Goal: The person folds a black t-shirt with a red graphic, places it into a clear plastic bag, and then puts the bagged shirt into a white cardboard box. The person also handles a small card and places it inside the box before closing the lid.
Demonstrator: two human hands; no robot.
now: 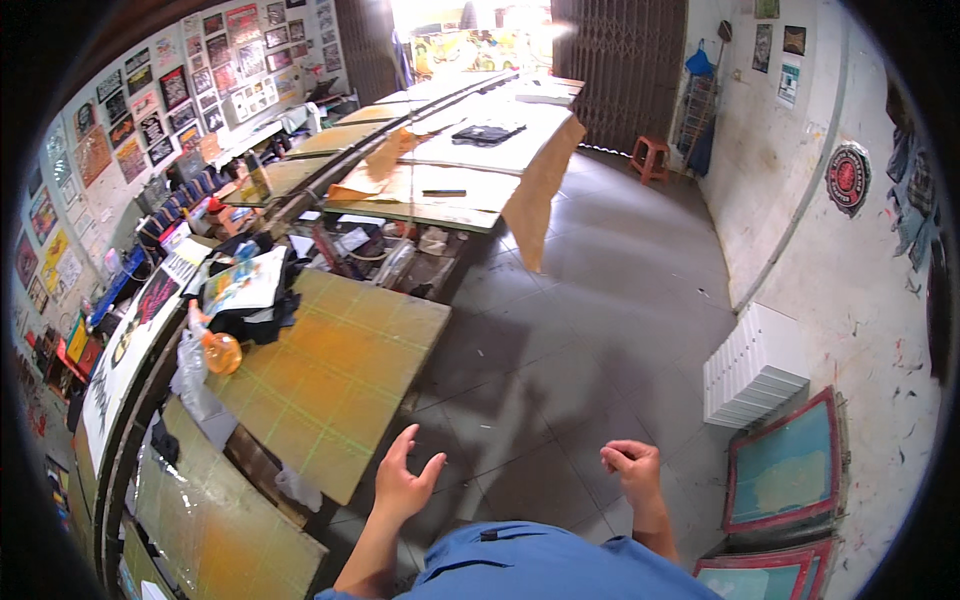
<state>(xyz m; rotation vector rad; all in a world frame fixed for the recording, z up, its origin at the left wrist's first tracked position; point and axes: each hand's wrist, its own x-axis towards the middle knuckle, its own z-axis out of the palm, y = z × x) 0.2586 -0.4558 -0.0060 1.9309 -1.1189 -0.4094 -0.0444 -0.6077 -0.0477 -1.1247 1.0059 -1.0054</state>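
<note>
My left hand (405, 486) is held in the air in front of me, thumb and fingers apart, with nothing in it. The nearest thing to it is the corner of a yellow-stained flat board (340, 330) marked with green lines. My right hand (635, 465) hangs over the grey tiled floor (550, 360), its fingers curled in toward the thumb. No object shows in its grip. Neither hand touches anything. On the board's far left part lie a pile of dark cloth with a paint-smeared white sheet (245, 283) and an orange tape roll (222, 353).
A long table (470, 185) runs away ahead, with brown paper (540, 195) hanging off its side and folded black cloth (487, 134) on top. To the right stand a stack of white panels (755, 365) and red-framed screens (783, 465). A red stool (650, 158) is farther off.
</note>
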